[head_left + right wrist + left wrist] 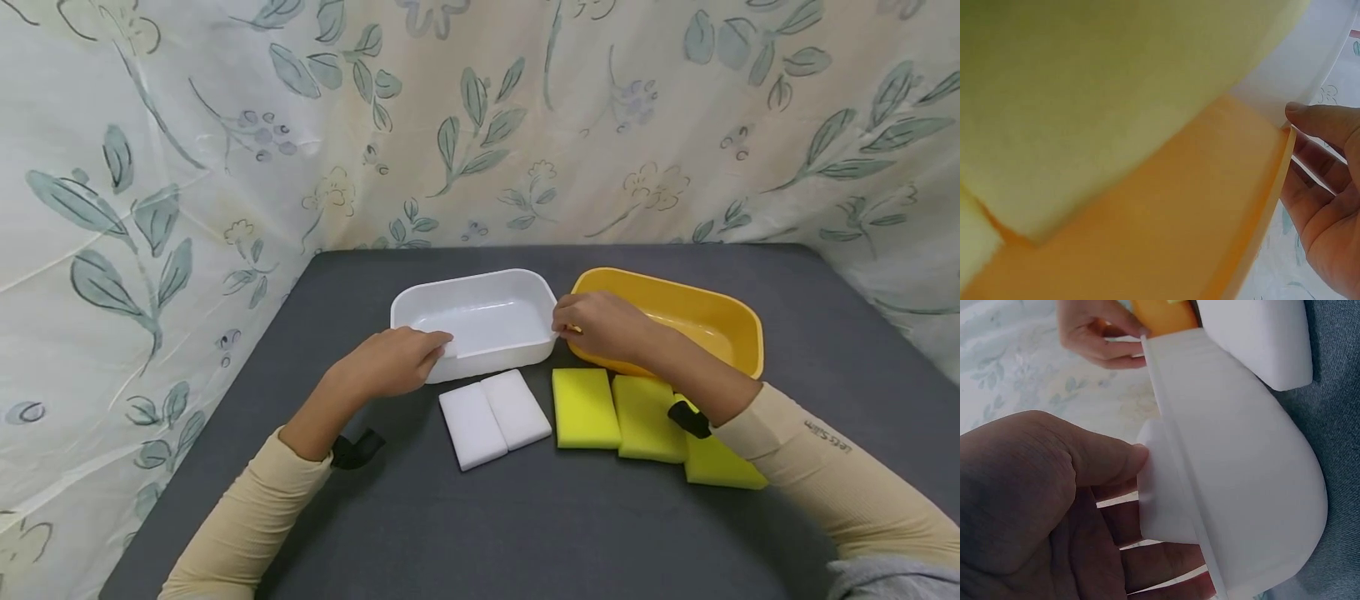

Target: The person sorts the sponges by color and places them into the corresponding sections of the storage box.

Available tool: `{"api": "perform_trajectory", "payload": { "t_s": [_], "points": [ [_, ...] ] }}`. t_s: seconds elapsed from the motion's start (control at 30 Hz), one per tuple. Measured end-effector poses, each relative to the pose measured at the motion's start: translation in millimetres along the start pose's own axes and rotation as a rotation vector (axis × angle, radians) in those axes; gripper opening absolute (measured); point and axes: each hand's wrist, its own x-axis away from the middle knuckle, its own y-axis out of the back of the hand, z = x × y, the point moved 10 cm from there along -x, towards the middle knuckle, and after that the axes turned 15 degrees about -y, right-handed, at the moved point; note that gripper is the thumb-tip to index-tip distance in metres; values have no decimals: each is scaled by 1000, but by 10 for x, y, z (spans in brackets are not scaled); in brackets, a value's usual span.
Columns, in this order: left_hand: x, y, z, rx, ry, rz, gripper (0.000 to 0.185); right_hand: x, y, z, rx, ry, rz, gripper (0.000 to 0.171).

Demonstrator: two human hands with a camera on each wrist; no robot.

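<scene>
My left hand (pixel 397 358) pinches a small white sponge (pixel 1163 494) between thumb and fingers at the near left rim of the white tray (pixel 491 358). Most of that sponge is hidden in the head view. My right hand (pixel 600 323) is at the white tray's right end, its thumb and fingers pinching the rim. The yellow tray's rim (pixel 1279 169) lies close beside those fingers. Two white sponges (pixel 495 419) lie side by side in front of the white tray. Several yellow sponges (pixel 587 408) lie in front of the yellow tray, partly covered by my right forearm.
Both trays stand on a dark grey table (pixel 480 533), the yellow tray (pixel 693 304) at the right with its corner close to the white one. A floral curtain (pixel 480 125) hangs behind the table and along its left side.
</scene>
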Motion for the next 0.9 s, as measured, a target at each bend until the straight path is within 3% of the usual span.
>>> {"api": "perform_trajectory", "payload": {
  "t_s": [0.27,0.9],
  "points": [
    [4,-58,35,-6,33,31,39,9,-22,14,4,10,-9,13],
    [-72,-129,69,-39,34,41,41,41,-37,9,7,26,-19,13]
  ]
}}
